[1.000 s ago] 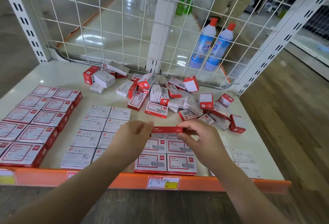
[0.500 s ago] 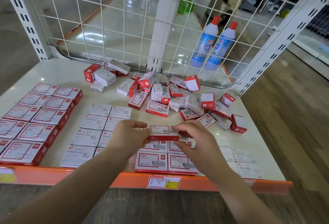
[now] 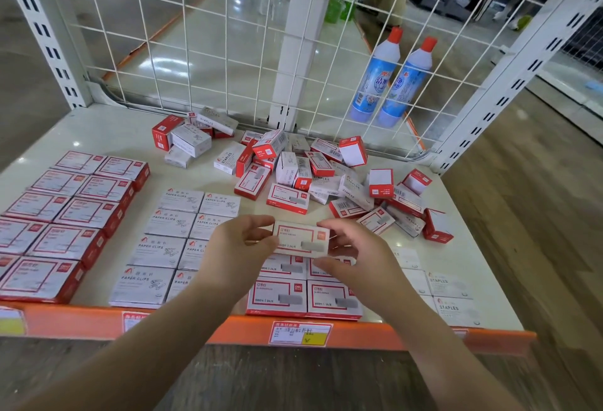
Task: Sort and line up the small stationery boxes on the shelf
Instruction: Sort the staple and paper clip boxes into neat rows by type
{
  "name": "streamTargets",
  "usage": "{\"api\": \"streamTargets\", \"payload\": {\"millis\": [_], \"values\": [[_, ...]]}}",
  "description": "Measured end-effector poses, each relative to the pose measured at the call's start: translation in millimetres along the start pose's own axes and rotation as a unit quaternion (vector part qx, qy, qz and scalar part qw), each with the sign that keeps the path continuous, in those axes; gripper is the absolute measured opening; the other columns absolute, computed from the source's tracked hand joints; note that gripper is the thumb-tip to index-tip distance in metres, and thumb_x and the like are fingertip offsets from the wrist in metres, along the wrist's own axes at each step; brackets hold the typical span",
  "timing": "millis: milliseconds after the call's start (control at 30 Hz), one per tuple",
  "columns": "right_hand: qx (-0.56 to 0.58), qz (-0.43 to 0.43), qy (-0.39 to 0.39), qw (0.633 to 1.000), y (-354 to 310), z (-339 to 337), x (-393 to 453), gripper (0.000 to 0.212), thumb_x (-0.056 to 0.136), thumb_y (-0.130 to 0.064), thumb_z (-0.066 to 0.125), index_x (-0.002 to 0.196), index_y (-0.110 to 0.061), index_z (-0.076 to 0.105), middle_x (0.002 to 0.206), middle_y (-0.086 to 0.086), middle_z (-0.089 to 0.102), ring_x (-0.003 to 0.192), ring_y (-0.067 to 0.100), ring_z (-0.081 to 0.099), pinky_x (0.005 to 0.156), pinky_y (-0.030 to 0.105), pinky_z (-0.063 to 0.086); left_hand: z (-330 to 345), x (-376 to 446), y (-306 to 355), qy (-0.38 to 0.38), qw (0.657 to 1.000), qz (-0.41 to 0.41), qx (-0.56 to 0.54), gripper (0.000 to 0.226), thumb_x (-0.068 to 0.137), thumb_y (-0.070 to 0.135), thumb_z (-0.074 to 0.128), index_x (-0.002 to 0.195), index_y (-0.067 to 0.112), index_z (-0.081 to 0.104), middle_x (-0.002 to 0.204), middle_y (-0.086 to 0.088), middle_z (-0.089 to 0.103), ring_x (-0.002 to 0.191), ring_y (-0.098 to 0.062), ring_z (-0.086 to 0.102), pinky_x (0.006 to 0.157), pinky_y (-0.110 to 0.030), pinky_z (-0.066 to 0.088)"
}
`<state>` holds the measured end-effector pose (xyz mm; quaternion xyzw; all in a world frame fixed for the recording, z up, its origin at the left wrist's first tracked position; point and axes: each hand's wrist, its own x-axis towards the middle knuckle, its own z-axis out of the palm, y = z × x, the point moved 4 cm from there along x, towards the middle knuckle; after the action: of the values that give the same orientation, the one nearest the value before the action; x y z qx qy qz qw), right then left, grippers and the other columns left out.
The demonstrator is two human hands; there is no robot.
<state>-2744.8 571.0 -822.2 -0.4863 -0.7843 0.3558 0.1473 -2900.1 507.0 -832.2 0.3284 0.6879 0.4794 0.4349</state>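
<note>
Both hands hold one small red and white staple box point(image 3: 301, 240) just above the shelf point(image 3: 107, 131). The left hand point(image 3: 236, 252) pinches the left end of the box with its thumb and fingers. The right hand point(image 3: 354, 255) grips the right end, with fingers curled over the top edge and the thumb under the bottom edge. The box is tipped so its printed face looks up at the camera.

Right under the held box sit the lined-up red staple boxes point(image 3: 305, 298). They lie flat in two columns by the front of the shelf, touching each other side by side.

To the left of them are the white paper clip boxes point(image 3: 169, 245), also flat and set in two neat columns. Farther left are the bigger red-edged boxes point(image 3: 62, 214), lined up in rows that run to the left edge of the view.

On the right side, near the front, lie the white STAPLES boxes point(image 3: 452, 299), flat and close together.

Behind the hands is a messy pile of mixed boxes point(image 3: 313, 170). Some are red, some are white, and they lean and lie on each other every which way. A smaller bunch point(image 3: 191, 139) sits to the left of the pile, near the back.

A white wire grid point(image 3: 195, 35) stands at the back of the shelf. Behind it are two blue bottles with red caps point(image 3: 390, 81), standing side by side. An orange strip point(image 3: 81, 321) runs along the front edge with a price label point(image 3: 300, 333) on it.
</note>
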Motion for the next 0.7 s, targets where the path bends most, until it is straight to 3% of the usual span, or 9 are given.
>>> {"api": "streamTargets", "payload": {"millis": [167,300,467,567,700], "values": [[0.016,-0.016,0.034,0.999,-6.0,-5.8,-3.5,0.039,0.083,-0.025,0.067,0.106,-0.046,0.043,0.096,-0.037,0.043,0.084,-0.017,0.046,0.065,0.001,0.036,1.1,-1.3,-2.2,-0.002,1.0,-0.001,0.006,0.019,0.089,0.016,0.058,0.107,0.022,0.056,0.092,0.006,0.068,0.079,-0.015,0.068,0.06,-0.024,0.056],[0.019,-0.029,0.042,0.999,-6.4,-8.4,-3.1,0.041,0.086,-0.024,0.064,0.108,-0.051,0.042,0.097,-0.042,0.038,0.092,-0.015,0.044,0.084,0.013,0.039,2.6,1.5,-3.1,-0.004,0.998,0.021,0.06,0.012,0.088,0.017,0.06,0.098,0.024,0.058,0.087,0.011,0.066,0.082,-0.013,0.066,0.072,-0.031,0.057],[-0.003,-0.036,0.024,0.999,-5.1,-8.5,1.2,0.045,0.09,-0.025,0.058,0.112,-0.055,0.034,0.103,-0.039,0.035,0.106,-0.005,0.039,0.094,0.025,0.037,7.3,1.9,-1.9,-0.004,0.986,0.069,0.15,0.02,0.088,0.017,0.061,0.107,0.022,0.058,0.085,0.013,0.061,0.085,-0.01,0.063,0.071,-0.021,0.053],[-0.014,-0.038,0.019,0.999,-4.2,-8.1,4.3,0.046,0.09,-0.025,0.057,0.112,-0.057,0.031,0.104,-0.039,0.034,0.105,-0.006,0.037,0.09,0.023,0.037,7.8,1.9,-0.5,0.002,0.978,0.092,0.186,0.026,0.089,0.018,0.058,0.115,0.019,0.059,0.089,0.012,0.061,0.087,-0.009,0.061,0.075,-0.021,0.053],[-0.015,-0.026,0.022,0.999,-1.2,-10.1,8.0,0.044,0.089,-0.027,0.059,0.116,-0.052,0.034,0.104,-0.034,0.037,0.09,-0.012,0.041,0.074,0.008,0.033,8.3,3.4,1.4,0.015,0.975,0.117,0.19,0.031,0.091,0.018,0.055,0.122,0.019,0.057,0.088,0.016,0.057,0.087,-0.007,0.059,0.076,-0.021,0.053]]}}
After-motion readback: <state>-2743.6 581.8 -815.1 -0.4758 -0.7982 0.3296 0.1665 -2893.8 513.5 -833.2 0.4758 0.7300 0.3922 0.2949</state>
